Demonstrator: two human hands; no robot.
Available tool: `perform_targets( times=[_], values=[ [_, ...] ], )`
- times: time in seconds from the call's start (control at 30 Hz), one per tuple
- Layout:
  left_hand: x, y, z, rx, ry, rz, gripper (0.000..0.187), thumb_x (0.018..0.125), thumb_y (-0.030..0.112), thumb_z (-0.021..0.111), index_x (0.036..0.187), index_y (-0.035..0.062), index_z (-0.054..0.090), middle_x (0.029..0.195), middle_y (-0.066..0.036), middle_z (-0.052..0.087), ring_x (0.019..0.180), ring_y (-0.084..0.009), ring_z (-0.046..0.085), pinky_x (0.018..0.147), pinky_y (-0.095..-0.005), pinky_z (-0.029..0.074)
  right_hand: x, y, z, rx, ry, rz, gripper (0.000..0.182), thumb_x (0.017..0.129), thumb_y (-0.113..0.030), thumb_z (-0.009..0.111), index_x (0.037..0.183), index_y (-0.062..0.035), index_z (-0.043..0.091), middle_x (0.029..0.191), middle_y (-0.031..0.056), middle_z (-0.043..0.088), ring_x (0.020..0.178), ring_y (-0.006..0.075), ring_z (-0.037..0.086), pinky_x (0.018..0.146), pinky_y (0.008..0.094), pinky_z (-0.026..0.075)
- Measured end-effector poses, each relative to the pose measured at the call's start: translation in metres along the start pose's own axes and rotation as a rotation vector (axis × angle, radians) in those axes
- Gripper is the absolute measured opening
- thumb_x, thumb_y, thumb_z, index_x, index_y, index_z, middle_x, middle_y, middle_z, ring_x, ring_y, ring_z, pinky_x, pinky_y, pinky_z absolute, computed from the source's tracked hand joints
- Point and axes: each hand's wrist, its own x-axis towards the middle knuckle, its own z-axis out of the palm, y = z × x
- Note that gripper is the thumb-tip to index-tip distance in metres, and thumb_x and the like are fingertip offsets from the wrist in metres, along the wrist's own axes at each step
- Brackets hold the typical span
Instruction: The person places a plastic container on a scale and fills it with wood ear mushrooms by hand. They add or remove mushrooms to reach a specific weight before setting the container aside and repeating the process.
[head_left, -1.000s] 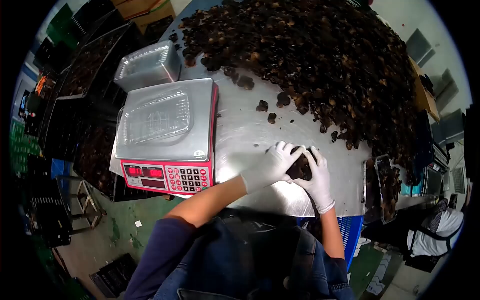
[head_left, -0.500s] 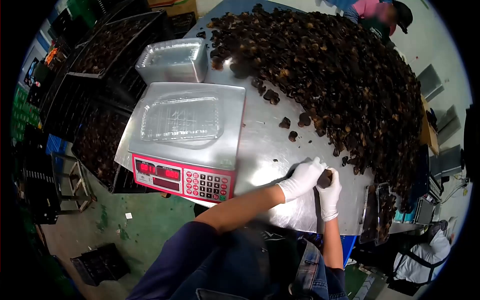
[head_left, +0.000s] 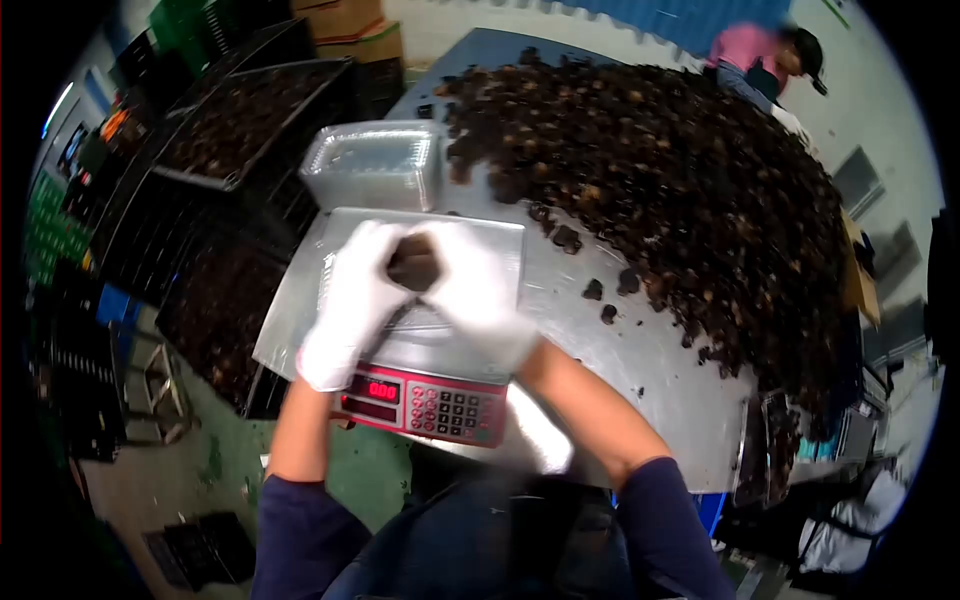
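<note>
Metal table (head_left: 680, 410), dark clump (head_left: 413, 265) over clear tray (head_left: 425, 319)

Looked like a produce-packing workshop. Had a broad metal worktable (head_left: 680, 420) heaped with dark mushroom-like pieces (head_left: 650, 180), with a red-fronted digital weighing scale (head_left: 465, 410) (display (head_left: 382, 390) glowing at 0.00) and a stack of clear plastic trays (head_left: 370, 185) just behind it. Held black plastic crates (head_left: 140, 235) too, stacked and filled with similar dark contents (head_left: 240, 115), besides cardboard boxes (head_left: 345, 25) by the wall (head_left: 480, 18) and a blotched green floor (head_left: 235, 460) underfoot. Seemed, with a person (head_left: 762, 62) in a pink top (head_left: 742, 43) at the table's far side, more a shared workroom than a home kitchen.
</note>
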Motion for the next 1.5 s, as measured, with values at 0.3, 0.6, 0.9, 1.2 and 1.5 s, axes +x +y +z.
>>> perform_targets(
  times=[0.3, 0.6, 0.9, 1.2, 1.5],
  values=[
    [-0.008, -0.05, -0.031, 0.049, -0.268, -0.228, 0.061, 0.069, 0.009, 0.08, 0.125, 0.0042, 0.059, 0.109, -0.014, 0.059, 0.103, -0.032, 0.062, 0.091, -0.0364, 0.05, 0.01, 0.005, -0.012, -0.326, -0.14, -0.189, 0.063, 0.08, -0.03, 0.071, 0.132, -0.0015, 0.051, 0.125, 0.0161, 0.058, 0.118, 0.0338, 0.054, 0.098, 0.0404, 0.047],
    [-0.005, -0.012, -0.048, 0.612, -0.288, -0.145, 0.091, 0.059, -0.003, 0.082, 0.142, 0.0069, 0.047, 0.148, -0.019, 0.043, 0.137, -0.0344, 0.042, 0.109, -0.0397, 0.042, -0.1, 0.18, -0.178, -0.983, -0.135, 0.49, 0.037, 0.082, -0.021, 0.069, 0.117, -0.0104, 0.068, 0.106, 0.0153, 0.064, 0.101, 0.0321, 0.061, 0.084, 0.0405, 0.052],
    [0.001, 0.119, 0.208, 0.215, -0.36, 0.161, 0.039, 0.085, 0.004, 0.056, 0.123, 0.0054, 0.061, 0.134, -0.019, 0.056, 0.116, -0.026, 0.062, 0.084, -0.036, 0.058, -0.128, 0.158, -0.18, -0.683, 0.165, 0.398, 0.021, 0.076, -0.005, 0.066, 0.097, -0.0075, 0.069, 0.093, 0.0123, 0.066, 0.086, 0.031, 0.065, 0.076, 0.039, 0.052],
    [0.013, 0.104, 0.299, 0.327, -0.551, -0.107, 0.018, 0.082, 0.006, 0.063, 0.099, 0.0045, 0.069, 0.106, -0.013, 0.062, 0.101, -0.0241, 0.063, 0.079, -0.0337, 0.057, -0.169, 0.169, -0.195, -0.496, 0.233, 0.542, 0.035, 0.075, 0.004, 0.07, 0.109, -0.0037, 0.07, 0.095, 0.0129, 0.066, 0.084, 0.0263, 0.063, 0.078, 0.0335, 0.05],
    [-0.009, 0.095, 0.31, 0.2, -0.395, -0.11, 0.012, 0.079, 0.007, 0.065, 0.091, 0.0066, 0.066, 0.1, -0.014, 0.063, 0.096, -0.0318, 0.062, 0.08, -0.0394, 0.055, -0.181, 0.165, -0.176, -0.212, 0.335, 0.566, 0.043, 0.074, 0.011, 0.069, 0.114, -0.0036, 0.069, 0.084, 0.003, 0.053, 0.068, 0.0116, 0.048, 0.067, 0.0258, 0.045]
  ],
)
